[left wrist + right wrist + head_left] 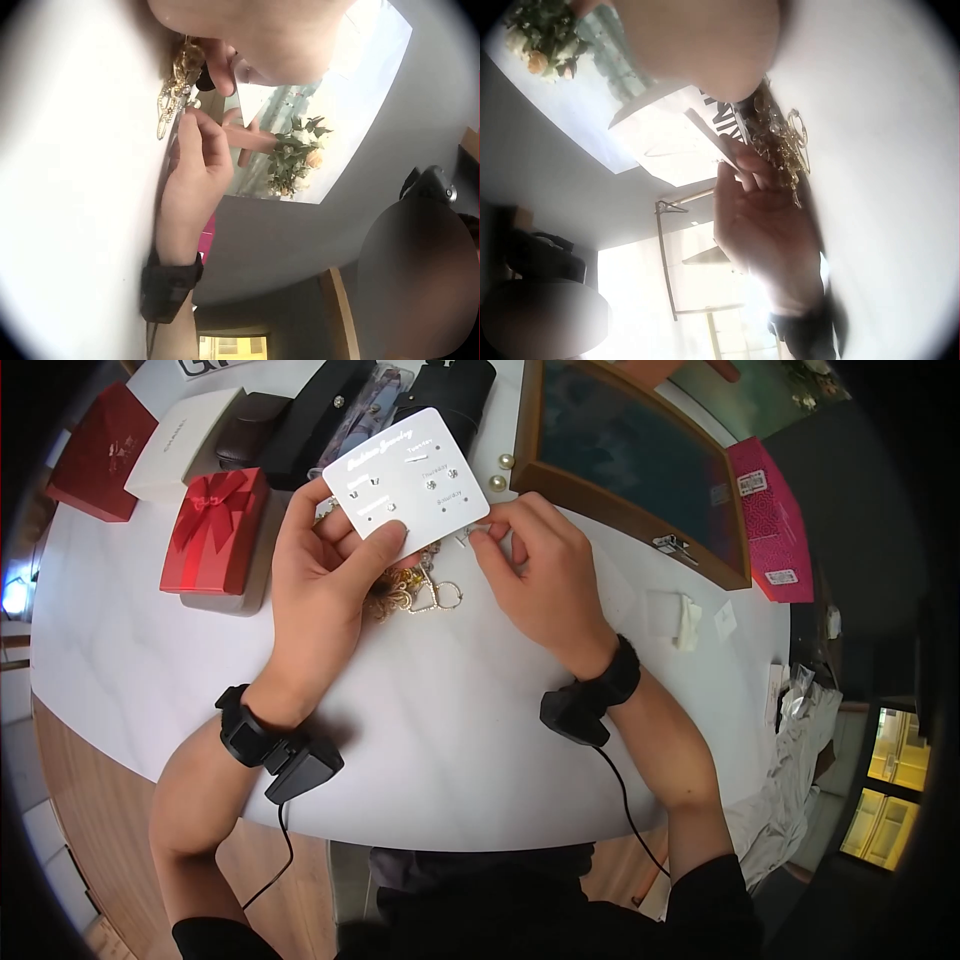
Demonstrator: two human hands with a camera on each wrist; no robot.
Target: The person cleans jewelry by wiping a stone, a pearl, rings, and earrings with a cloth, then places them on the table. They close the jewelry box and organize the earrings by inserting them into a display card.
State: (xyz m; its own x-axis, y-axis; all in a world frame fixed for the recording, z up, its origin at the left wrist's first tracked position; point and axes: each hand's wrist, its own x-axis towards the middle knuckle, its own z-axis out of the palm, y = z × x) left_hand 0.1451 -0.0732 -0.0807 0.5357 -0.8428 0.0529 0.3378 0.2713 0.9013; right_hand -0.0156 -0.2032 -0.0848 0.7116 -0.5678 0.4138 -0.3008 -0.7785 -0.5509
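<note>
My left hand [322,580] holds a white earring card [400,445] tilted above the table, thumb on its front and fingers behind. Several small stud earrings sit on the card, which carries printed lettering. At the card's lower right edge, my right hand [548,565] pinches a small shiny piece [463,538] between thumb and forefinger; its exact kind I cannot tell. Below the card lies a tangled heap of gold-coloured jewellery [405,595], partly covered by the left hand. The right wrist view shows the card [712,139] nearly edge-on, with the heap [787,146] beside the left hand.
A red gift box with a bow [212,530] stands on the left, with a white box [185,445] and dark red box [105,455] behind. A wooden glass-topped case [630,460] fills the back right, near two pearl-like beads [498,483] and a pink packet [775,535].
</note>
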